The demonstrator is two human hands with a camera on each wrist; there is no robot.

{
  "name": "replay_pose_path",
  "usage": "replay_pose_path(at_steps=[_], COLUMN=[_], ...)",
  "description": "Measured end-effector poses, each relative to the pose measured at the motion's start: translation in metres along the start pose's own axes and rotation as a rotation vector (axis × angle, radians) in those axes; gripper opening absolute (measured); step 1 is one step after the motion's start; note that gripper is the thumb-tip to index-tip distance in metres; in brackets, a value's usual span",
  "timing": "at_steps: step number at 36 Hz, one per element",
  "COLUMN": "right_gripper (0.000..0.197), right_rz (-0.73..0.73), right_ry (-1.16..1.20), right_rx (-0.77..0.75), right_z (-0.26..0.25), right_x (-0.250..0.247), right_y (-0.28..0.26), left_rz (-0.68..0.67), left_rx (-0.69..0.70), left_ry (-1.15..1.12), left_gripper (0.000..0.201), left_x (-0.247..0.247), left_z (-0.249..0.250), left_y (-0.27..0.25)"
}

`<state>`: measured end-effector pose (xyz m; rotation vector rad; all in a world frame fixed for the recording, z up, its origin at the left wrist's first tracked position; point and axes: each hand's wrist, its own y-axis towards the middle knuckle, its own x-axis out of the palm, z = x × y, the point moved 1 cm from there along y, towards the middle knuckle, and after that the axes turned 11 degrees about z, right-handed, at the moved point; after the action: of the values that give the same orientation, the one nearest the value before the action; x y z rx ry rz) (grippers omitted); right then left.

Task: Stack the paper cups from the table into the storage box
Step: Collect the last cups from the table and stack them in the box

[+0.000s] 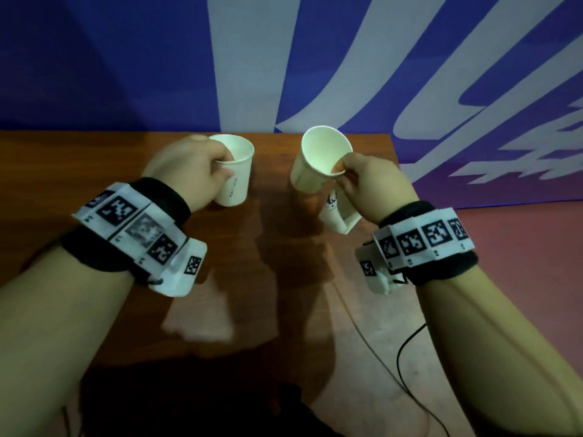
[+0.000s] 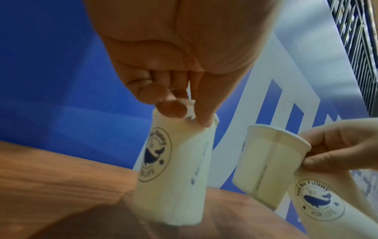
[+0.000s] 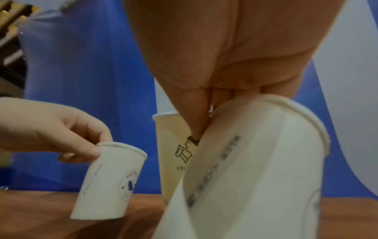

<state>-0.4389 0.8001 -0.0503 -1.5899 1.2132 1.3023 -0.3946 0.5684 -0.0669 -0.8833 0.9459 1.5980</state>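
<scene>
My left hand [image 1: 225,167] pinches the rim of a white paper cup [image 1: 235,171], thumb outside and fingers inside; the left wrist view shows its blue whale logo [image 2: 155,155]. The cup [image 3: 110,181] tilts with its base close to the brown table [image 1: 126,171]; I cannot tell whether it touches. My right hand [image 1: 342,171] grips two cups. It pinches the rim of a tilted one [image 1: 321,159] with its mouth facing me, and holds a second [image 1: 339,216] under the palm. Both right-hand cups [image 2: 267,169] [image 2: 319,210] hang above the table. No storage box is in view.
A blue and white banner wall [image 1: 315,58] stands right behind the table's far edge. The table's right edge [image 1: 407,190] borders a reddish floor [image 1: 520,247]. A black cable [image 1: 400,357] and a thin pale one run over the table's near right part.
</scene>
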Motion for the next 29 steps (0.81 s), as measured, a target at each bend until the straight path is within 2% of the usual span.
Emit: replay_pose_path(at_steps=[7, 14, 23, 29], right_gripper=[0.022, 0.022, 0.023, 0.024], right_rz=[0.085, 0.120, 0.079, 0.046], right_ry=[0.095, 0.140, 0.135, 0.147], right_rx=[-0.109, -0.233, -0.344, -0.337], right_z=[-0.057, -0.144, -0.315, -0.447], right_x=[-0.023, -0.032, 0.014, 0.063], right_y=[-0.044, -0.093, -0.149, -0.185], left_rz=[0.047, 0.176, 0.269, 0.308], left_rx=[-0.010, -0.032, -0.063, -0.044], left_ry=[-0.010, -0.010, 0.008, 0.001], left_gripper=[0.016, 0.017, 0.014, 0.011], left_x=[-0.055, -0.122, -0.222, -0.295], left_z=[-0.022, -0.078, -0.214, -0.321], left_y=[-0.053, -0.125, -0.227, -0.288])
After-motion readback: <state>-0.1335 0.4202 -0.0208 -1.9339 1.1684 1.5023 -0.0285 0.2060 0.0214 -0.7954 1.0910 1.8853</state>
